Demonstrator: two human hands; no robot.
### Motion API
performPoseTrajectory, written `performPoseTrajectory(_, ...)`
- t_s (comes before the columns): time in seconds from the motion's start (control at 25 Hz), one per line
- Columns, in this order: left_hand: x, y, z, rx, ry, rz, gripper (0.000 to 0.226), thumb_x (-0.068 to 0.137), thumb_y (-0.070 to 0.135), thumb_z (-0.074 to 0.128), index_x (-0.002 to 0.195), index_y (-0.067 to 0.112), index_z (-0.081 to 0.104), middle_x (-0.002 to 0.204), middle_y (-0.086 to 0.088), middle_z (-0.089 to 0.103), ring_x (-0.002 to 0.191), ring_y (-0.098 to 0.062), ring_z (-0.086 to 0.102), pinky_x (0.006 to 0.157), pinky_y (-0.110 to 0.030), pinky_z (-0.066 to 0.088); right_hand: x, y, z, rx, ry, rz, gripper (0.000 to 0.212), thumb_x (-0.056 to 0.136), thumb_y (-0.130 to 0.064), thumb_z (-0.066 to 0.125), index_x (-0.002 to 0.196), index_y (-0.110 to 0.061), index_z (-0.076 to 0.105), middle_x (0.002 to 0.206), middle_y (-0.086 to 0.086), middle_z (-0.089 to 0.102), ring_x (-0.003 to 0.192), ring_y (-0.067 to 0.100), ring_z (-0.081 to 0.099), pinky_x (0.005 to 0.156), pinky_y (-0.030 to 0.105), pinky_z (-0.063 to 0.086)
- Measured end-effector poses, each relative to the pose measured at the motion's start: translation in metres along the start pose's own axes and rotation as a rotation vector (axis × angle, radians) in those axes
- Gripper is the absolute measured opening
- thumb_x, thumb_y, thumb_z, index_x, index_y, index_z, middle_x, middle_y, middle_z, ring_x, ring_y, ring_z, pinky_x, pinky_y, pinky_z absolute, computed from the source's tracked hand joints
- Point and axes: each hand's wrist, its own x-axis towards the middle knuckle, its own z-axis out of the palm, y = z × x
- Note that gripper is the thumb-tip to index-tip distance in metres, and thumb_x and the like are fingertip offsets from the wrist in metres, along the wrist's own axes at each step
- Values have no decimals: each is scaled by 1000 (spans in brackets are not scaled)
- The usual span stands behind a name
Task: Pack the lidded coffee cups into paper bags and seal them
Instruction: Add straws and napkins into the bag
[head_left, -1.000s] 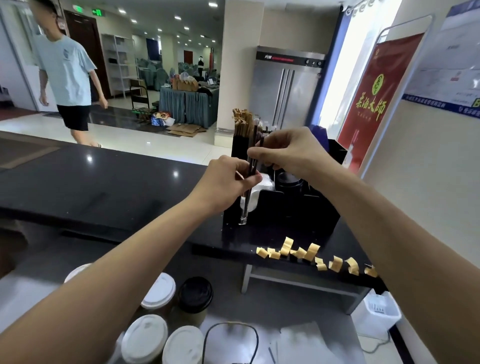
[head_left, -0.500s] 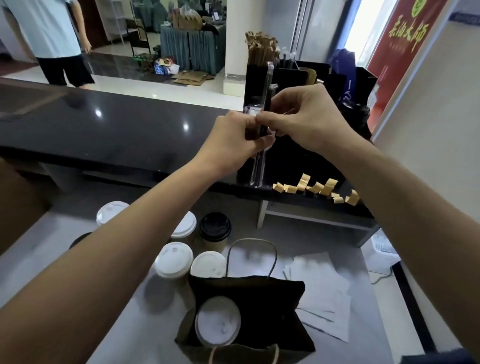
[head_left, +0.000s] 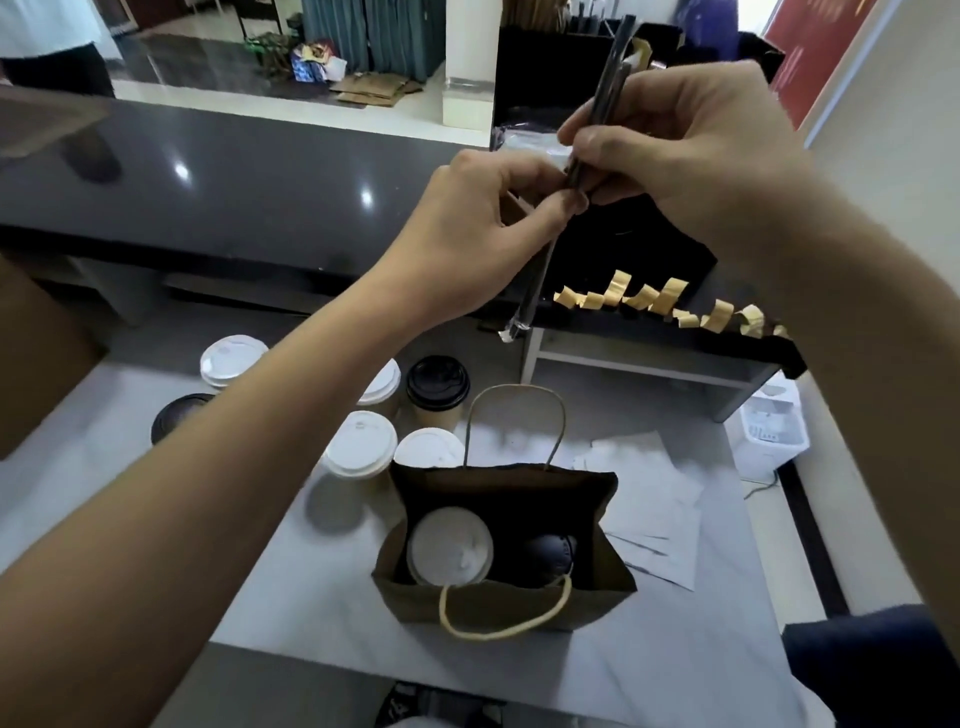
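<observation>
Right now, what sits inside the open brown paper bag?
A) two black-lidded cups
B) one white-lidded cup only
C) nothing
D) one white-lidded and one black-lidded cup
D: in the open brown paper bag, a white-lidded cup sits left of a black-lidded cup.

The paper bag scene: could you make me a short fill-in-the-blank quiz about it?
1. The open paper bag holds ___ lidded cups.
2. The left hand and right hand together hold wrapped ___.
3. The lone cup behind the bag's handle has a ___ lid.
4. Curled tape strips stick along the ___ counter's edge.

Missing: two; straws; black; black
</observation>
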Motion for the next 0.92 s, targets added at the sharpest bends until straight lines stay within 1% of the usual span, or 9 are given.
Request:
performPoseTrajectory(0.12, -10, 10, -1, -15, -23, 34, 20, 96, 27, 68, 107, 13, 77, 93, 0, 76, 80, -14, 70, 73, -27, 56, -18, -9, -8, 31, -22, -3, 13, 98, -14, 65, 109, -11, 72, 100, 3, 75, 91, 14, 76, 82, 28, 61)
performPoseTrajectory(0.2, -17, 17, -1, -37, -36, 52, 20, 95, 26, 70, 106, 11, 77, 92, -1, 76, 81, -17, 71, 72, -25, 56, -28, -13, -12, 43, -24, -10, 14, 98, -14, 66, 110, -11, 73, 100, 3, 76, 91, 15, 76, 83, 29, 61)
performPoseTrajectory(0.32, -29, 26, -1, -58, -55, 75, 19, 93, 24, 73, 105, 10, 77, 90, 0, 76, 78, -12, 71, 72, -27, 57, -45, -16, -15, 65, -28, -26, 17, 96, -15, 67, 111, -11, 73, 99, 5, 76, 91, 17, 75, 84, 32, 59)
performPoseTrajectory(0.4, -38, 31, -3, -73, -75, 77, 18, 92, 24, 75, 104, 10, 77, 89, 1, 76, 78, -9, 71, 74, -30, 59, -55, -19, -16, 90, -39, -38, 19, 95, -13, 68, 114, -10, 71, 99, 5, 75, 92, 17, 75, 83, 32, 59)
performPoseTrajectory(0.52, -50, 38, -4, -93, -113, 72, 18, 90, 23, 78, 103, 11, 77, 90, 2, 77, 80, -11, 72, 77, -37, 60, -69, -19, -16, 108, -51, -51, 23, 95, -6, 67, 118, -4, 65, 100, 4, 75, 91, 17, 75, 81, 29, 59)
performPoseTrajectory(0.6, -58, 40, -3, -118, -120, 55, 18, 88, 22, 80, 102, 11, 77, 88, 0, 77, 79, -13, 72, 78, -40, 60, -78, -17, -15, 145, -39, -51, 23, 94, -2, 68, 117, -2, 63, 99, 8, 75, 87, 18, 74, 79, 28, 57)
performPoseTrajectory(0.72, -72, 41, 0, -153, -143, 26, 18, 87, 19, 81, 102, 11, 76, 87, -2, 76, 77, -17, 73, 77, -42, 59, -89, -12, -11, 210, -42, -22, 22, 93, 1, 67, 114, -4, 63, 95, 8, 76, 85, 18, 74, 78, 26, 57)
performPoseTrajectory(0.8, -81, 39, 1, -149, -172, 12, 18, 86, 18, 82, 102, 13, 76, 87, -1, 76, 78, -19, 72, 76, -43, 59, -96, -8, -7, 242, -66, -1, 21, 92, 1, 68, 111, -7, 64, 93, 9, 77, 86, 17, 74, 78, 25, 56)
performPoseTrajectory(0.92, -92, 32, 4, -125, -205, -16, 18, 85, 20, 83, 101, 16, 77, 87, 4, 75, 83, -17, 71, 78, -41, 58, -106, -2, 0, 264, -111, 21, 21, 91, 4, 67, 110, -6, 64, 96, 9, 77, 89, 18, 75, 82, 24, 57)
